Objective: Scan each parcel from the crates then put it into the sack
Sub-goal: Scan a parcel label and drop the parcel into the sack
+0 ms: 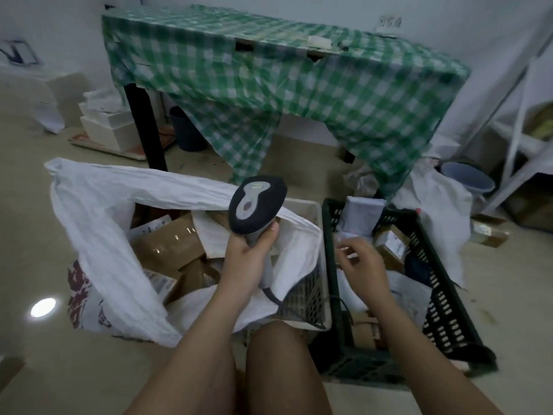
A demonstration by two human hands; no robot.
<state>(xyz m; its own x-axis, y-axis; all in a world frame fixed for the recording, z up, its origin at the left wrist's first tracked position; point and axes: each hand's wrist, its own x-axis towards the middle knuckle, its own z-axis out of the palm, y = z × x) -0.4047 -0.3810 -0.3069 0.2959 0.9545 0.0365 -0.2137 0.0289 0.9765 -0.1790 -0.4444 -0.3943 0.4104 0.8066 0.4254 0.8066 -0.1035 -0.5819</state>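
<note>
A dark-headed grey handheld barcode scanner [254, 211] is held in the left hand [245, 259], while the loosely open right hand [362, 262] reaches into the black plastic slatted crate [449, 310] beside the white woven sack [98, 235]; its small taped cardboard parcel [392, 244] is judged light, stiff and best grasped across its flat sides.

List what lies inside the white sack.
The white sack holds several brown cardboard parcels, some with printed labels. Its folded rim and the left hand gripping the scanner cover whatever lies deeper.

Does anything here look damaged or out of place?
Yes: the green checked tablecloth hangs askew and looks torn along the table's top edge. Otherwise, cardboard boxes lie jumbled inside the white sack.
</note>
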